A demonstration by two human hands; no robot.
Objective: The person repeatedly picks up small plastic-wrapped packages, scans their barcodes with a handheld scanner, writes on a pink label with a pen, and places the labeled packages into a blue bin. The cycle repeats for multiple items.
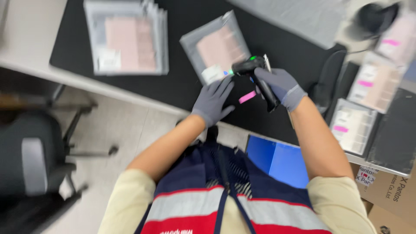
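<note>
A clear plastic pouch [215,47] holding a pale pink flat item lies tilted on the black desk mat [182,82], a white label at its near corner. The right hand [281,86], in a grey glove, is closed around a black handheld scanner [256,78] aimed at that label. The gloved left hand [212,102] rests beside the pouch, fingers spread flat. A stack of similar pouches [126,38] sits well apart at the left; more pink-tagged pouches [353,125] crowd the right edge, above a blue bin [277,159].
</note>
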